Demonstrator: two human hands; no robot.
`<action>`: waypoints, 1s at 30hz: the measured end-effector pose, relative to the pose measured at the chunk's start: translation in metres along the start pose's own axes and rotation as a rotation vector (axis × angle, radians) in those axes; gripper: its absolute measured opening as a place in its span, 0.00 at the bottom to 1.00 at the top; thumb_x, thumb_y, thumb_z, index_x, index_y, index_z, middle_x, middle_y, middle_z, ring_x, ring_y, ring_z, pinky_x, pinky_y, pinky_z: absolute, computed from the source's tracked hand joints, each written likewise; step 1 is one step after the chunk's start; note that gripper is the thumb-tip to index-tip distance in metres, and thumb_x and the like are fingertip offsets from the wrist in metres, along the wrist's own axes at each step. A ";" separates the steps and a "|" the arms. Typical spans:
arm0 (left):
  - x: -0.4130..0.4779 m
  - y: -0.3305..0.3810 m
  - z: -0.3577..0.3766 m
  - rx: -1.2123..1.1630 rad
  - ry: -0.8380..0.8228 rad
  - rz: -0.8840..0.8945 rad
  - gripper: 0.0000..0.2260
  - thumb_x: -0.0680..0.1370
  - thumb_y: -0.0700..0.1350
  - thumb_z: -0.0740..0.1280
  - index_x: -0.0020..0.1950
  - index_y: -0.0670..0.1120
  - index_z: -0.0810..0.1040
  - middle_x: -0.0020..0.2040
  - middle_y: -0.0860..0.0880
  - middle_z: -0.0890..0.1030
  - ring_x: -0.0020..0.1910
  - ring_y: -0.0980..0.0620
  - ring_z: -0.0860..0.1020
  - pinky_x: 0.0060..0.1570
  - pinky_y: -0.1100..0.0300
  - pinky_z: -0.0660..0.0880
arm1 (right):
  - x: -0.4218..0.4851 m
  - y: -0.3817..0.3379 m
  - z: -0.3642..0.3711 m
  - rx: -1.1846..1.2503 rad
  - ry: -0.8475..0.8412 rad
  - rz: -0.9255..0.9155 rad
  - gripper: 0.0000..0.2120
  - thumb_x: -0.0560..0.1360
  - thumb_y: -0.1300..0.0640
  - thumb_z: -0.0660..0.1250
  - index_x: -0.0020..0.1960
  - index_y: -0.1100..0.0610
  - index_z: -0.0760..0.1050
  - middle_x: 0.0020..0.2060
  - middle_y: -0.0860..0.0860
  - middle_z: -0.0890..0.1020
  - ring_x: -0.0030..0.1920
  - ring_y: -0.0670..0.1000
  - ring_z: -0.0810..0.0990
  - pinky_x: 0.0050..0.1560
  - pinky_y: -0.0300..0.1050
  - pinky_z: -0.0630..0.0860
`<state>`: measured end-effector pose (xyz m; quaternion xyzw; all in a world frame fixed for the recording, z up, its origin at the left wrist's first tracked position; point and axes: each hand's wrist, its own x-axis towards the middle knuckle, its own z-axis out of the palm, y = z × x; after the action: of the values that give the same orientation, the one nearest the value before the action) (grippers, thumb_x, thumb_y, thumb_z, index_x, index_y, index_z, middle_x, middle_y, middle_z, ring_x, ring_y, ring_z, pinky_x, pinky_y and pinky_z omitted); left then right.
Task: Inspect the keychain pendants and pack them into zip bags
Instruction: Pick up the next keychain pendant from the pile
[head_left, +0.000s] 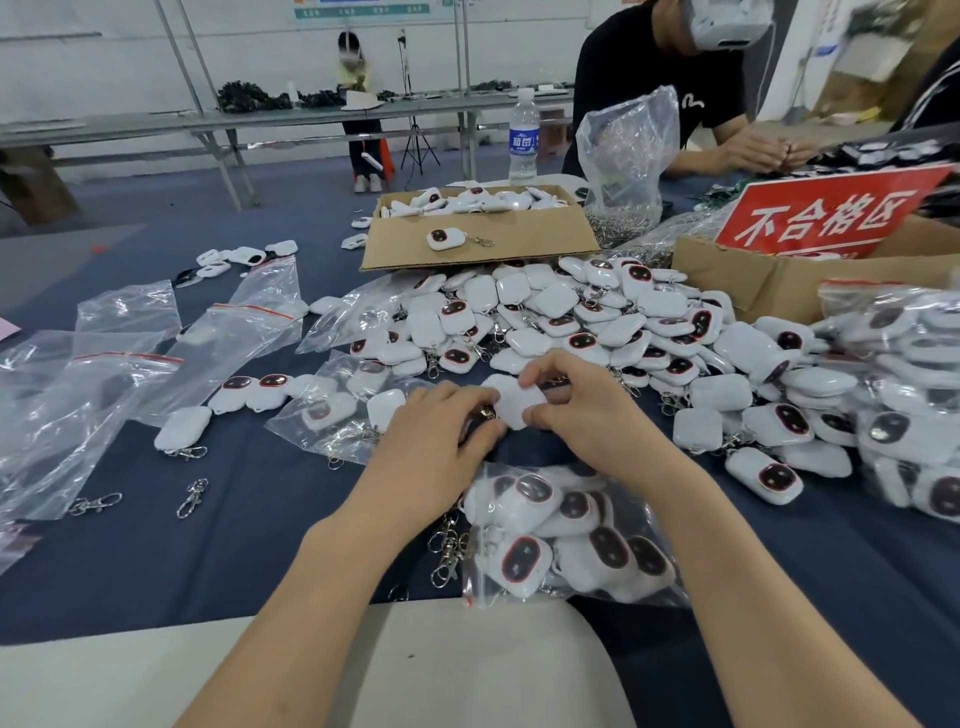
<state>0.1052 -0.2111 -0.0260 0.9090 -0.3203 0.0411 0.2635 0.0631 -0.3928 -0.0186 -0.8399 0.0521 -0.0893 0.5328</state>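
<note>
Pinching a white rounded-square plastic keychain pendant (515, 402) by its right edge, the right hand (587, 410) holds it blank side up, while the left hand (441, 436) curls its fingers round the clasp end. Just near the wrists lies a filled clear zip bag (566, 540) on the dark blue tablecloth (234, 545). A heap of loose white pendants (597, 322) spreads beyond, with empty red-striped zip bags (119, 364) at left.
</note>
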 end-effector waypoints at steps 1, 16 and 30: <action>0.000 0.000 0.000 -0.082 0.035 0.003 0.17 0.82 0.54 0.64 0.71 0.53 0.74 0.61 0.52 0.77 0.62 0.51 0.72 0.62 0.53 0.70 | -0.001 -0.002 -0.003 0.069 -0.015 -0.031 0.18 0.74 0.70 0.70 0.46 0.45 0.76 0.49 0.47 0.82 0.47 0.49 0.84 0.49 0.42 0.79; 0.001 0.023 -0.014 -0.225 0.367 0.133 0.15 0.81 0.49 0.67 0.68 0.55 0.77 0.53 0.54 0.71 0.46 0.59 0.75 0.47 0.65 0.75 | -0.005 -0.036 -0.001 0.542 -0.080 -0.067 0.07 0.76 0.57 0.71 0.55 0.53 0.83 0.47 0.54 0.88 0.47 0.48 0.87 0.46 0.35 0.81; 0.002 0.027 -0.032 -0.721 0.238 -0.019 0.03 0.81 0.48 0.68 0.54 0.51 0.80 0.41 0.59 0.81 0.41 0.59 0.78 0.44 0.58 0.76 | -0.009 -0.041 -0.009 0.502 -0.058 -0.099 0.12 0.75 0.62 0.72 0.55 0.50 0.83 0.49 0.56 0.84 0.46 0.49 0.85 0.47 0.37 0.82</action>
<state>0.0937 -0.2134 0.0141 0.7499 -0.2731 0.0285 0.6019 0.0522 -0.3813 0.0211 -0.6851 -0.0283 -0.1013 0.7208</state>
